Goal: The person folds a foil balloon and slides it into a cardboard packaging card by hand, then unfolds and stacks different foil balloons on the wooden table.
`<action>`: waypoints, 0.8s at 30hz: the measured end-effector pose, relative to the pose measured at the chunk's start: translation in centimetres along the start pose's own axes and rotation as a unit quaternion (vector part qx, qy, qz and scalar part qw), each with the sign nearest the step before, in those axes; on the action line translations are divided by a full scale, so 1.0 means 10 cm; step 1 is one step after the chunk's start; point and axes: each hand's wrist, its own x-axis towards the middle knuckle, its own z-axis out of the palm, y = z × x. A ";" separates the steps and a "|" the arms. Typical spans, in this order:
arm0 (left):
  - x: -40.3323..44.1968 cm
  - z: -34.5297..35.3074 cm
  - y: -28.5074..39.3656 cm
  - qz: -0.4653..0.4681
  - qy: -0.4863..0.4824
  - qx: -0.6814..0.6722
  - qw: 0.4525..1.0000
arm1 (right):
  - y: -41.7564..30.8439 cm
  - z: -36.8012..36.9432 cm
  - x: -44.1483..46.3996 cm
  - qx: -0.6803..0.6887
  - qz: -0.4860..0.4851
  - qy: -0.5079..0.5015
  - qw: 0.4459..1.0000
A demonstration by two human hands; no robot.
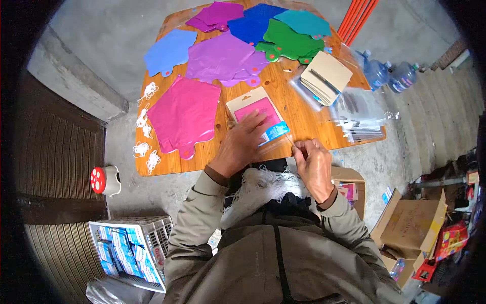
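A cardboard-backed package [270, 107] with a pink window and a blue label lies near the table's front edge, apparently inside a transparent plastic bag. My left hand [241, 144] rests on its left part, fingers stretched out over the pink area. At the package's lower right corner, my right hand [314, 169] pinches the edge of the transparent bag [289, 138] between thumb and fingers. Just left of the package is a flat pink foil balloon [185, 116]. White string [260, 190] lies bunched in my lap.
Flat balloons in purple [215, 55], light blue [169, 50], green [293, 40] and other colours cover the table's far side. Cardboard backings [326, 76] and transparent bags [357, 114] lie right. String bundles [142, 149] line the left edge. A crate [157, 238] and stool [112, 181] stand left.
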 end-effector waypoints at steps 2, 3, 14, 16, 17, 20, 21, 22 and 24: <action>0.04 0.00 -0.04 0.010 -0.025 -0.029 0.999 | -0.02 0.02 0.08 -0.005 0.005 0.005 1.000; 0.05 0.00 -0.06 0.014 -0.037 -0.042 0.998 | -0.01 0.05 0.13 -0.013 -0.003 0.013 1.000; 0.18 0.03 -0.15 0.047 -0.061 -0.060 0.995 | 0.11 0.14 0.39 0.067 0.001 -0.048 0.997; 0.17 0.07 -0.19 0.043 -0.059 -0.055 0.996 | 0.17 -0.01 0.39 0.080 -0.026 -0.073 0.994; 0.17 0.09 -0.21 0.045 -0.064 -0.049 0.996 | 0.19 -0.06 0.38 0.085 -0.037 -0.086 0.992; 0.18 0.13 -0.19 0.044 -0.072 -0.050 0.995 | 0.26 -0.10 0.43 0.073 -0.070 -0.094 0.990; 0.18 0.11 -0.18 0.041 -0.073 -0.050 0.995 | 0.28 -0.09 0.46 0.063 -0.087 -0.098 0.989; 0.19 0.09 -0.17 0.038 -0.077 -0.055 0.995 | 0.29 -0.08 0.49 0.062 -0.091 -0.095 0.989; 0.22 0.04 -0.15 0.030 -0.083 -0.064 0.994 | 0.32 -0.05 0.54 0.061 -0.101 -0.090 0.989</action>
